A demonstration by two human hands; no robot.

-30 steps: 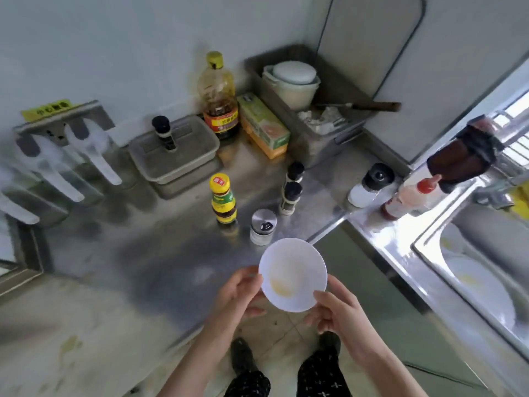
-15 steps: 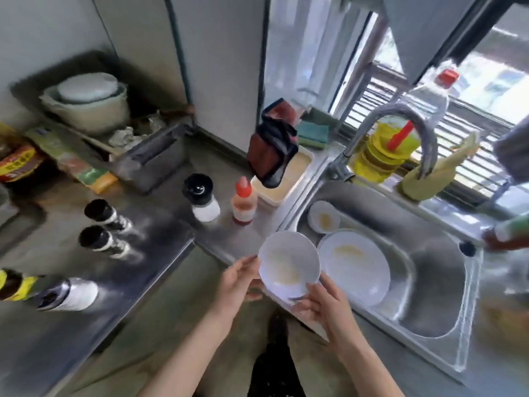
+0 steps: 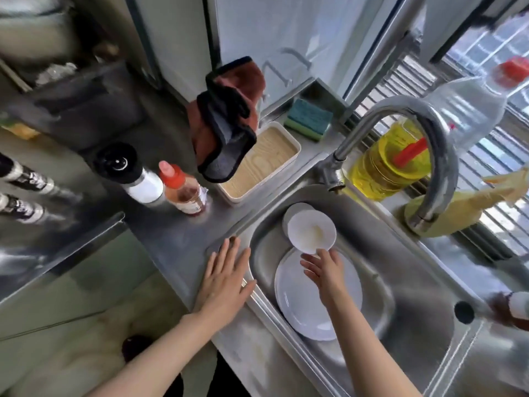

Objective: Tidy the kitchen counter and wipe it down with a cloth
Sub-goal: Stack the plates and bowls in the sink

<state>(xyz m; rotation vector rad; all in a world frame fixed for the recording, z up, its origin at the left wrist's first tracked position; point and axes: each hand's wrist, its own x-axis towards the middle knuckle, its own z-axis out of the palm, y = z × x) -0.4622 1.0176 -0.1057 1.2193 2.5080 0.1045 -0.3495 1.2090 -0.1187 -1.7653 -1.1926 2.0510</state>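
Bench [image 3: 177,242] of steel runs along the sink [image 3: 400,267], and the left hand [image 3: 226,279] lies flat on its edge, fingers spread. The right hand [image 3: 323,270] reaches into the sink with straight, slightly parted fingers, their tips touching the near rim of a small white dish [image 3: 311,232] that sits on another dish. A large white plate [image 3: 315,308] lies under that hand. The brown and grey cloth [image 3: 226,121] hangs above a wood-grain box [image 3: 257,161], beside a red-capped bottle [image 3: 183,187].
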